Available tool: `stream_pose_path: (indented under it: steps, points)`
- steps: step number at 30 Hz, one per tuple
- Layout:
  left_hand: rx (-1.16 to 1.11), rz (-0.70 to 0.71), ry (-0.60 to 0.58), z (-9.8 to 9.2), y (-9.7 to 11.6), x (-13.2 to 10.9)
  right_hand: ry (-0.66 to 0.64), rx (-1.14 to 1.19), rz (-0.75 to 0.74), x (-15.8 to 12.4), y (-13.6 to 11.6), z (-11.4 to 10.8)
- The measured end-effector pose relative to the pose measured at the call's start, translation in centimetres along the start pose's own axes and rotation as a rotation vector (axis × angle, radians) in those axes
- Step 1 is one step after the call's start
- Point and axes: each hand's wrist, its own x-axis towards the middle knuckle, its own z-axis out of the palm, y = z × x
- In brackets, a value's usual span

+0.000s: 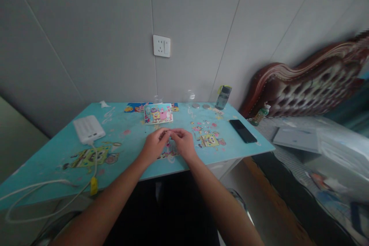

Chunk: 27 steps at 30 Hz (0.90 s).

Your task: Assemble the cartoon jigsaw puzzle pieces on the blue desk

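Note:
My left hand (155, 143) and my right hand (183, 141) meet over the front middle of a light blue cartoon-printed table (123, 161). The fingers of both are pinched together at the tips. Whatever they pinch is too small to make out. Below them, partly hidden by the hands, lies a colourful printed piece (168, 155) near the table edge. Just beyond my fingers a cartoon picture card (158, 114) leans upright. To the right of my right hand, several small colourful bits (201, 127) are scattered on the tabletop.
A white power bank (88, 128) with a cable lies at the left. A black phone (242, 130) rests near the right edge. At the back stand a grey water bottle (223, 98) and a clear container (190, 98), beside round lids (196, 105). A bed (305, 84) is farther right.

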Motion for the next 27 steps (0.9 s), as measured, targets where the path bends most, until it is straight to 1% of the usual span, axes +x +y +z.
stream_pose_path:
  steps: [2,4,6,8,9,10,11,12,14,16,18,20,24,27]
  points:
    - [-0.028,-0.028,-0.016,-0.1,-0.4,-0.4,-0.046,-0.015,0.013,-0.3,-0.1,0.0]
    - [-0.013,-0.040,-0.003,-0.5,-0.7,-0.9,-0.114,-0.083,-0.016,-0.7,-0.2,-0.4]
    - [0.035,-0.036,0.072,-1.3,-0.9,-1.4,-0.167,-0.236,-0.093,-1.3,-0.5,-1.6]
    - [0.100,-0.034,0.194,-2.6,-1.4,-1.8,-0.139,-0.492,-0.189,-1.8,-0.6,-4.0]
    - [0.137,-0.032,0.255,-3.4,-1.8,-2.0,-0.072,-0.626,-0.211,-1.9,-0.7,-5.7]
    - [0.179,-0.033,0.301,-4.3,-2.3,-2.2,0.025,-0.754,-0.226,-2.0,-0.7,-7.6]
    - [0.233,-0.025,0.317,-5.1,-2.9,-2.5,0.121,-0.878,-0.236,-2.1,-0.8,-9.7]
    - [0.280,-0.006,0.310,-5.7,-3.5,-2.7,0.199,-1.000,-0.244,-2.1,-0.8,-11.7]
    - [0.323,0.019,0.274,-6.5,-4.6,-3.2,0.311,-1.217,-0.233,-1.9,-0.7,-15.3]
    - [0.324,0.017,0.249,-6.7,-5.4,-3.6,0.368,-1.368,-0.177,-1.8,-0.5,-17.4]
    - [0.318,0.013,0.238,-6.5,-5.7,-3.7,0.404,-1.448,-0.105,-1.6,-0.2,-18.2]
    - [0.302,0.003,0.219,-6.2,-5.8,-3.7,0.419,-1.485,-0.058,-1.4,0.1,-18.1]
    - [0.264,-0.040,0.187,-6.2,-5.9,-3.6,0.404,-1.482,-0.047,-1.1,0.6,-17.8]
    - [0.276,-0.023,0.159,-6.3,-6.1,-3.6,0.388,-1.437,-0.045,-0.9,0.7,-18.3]
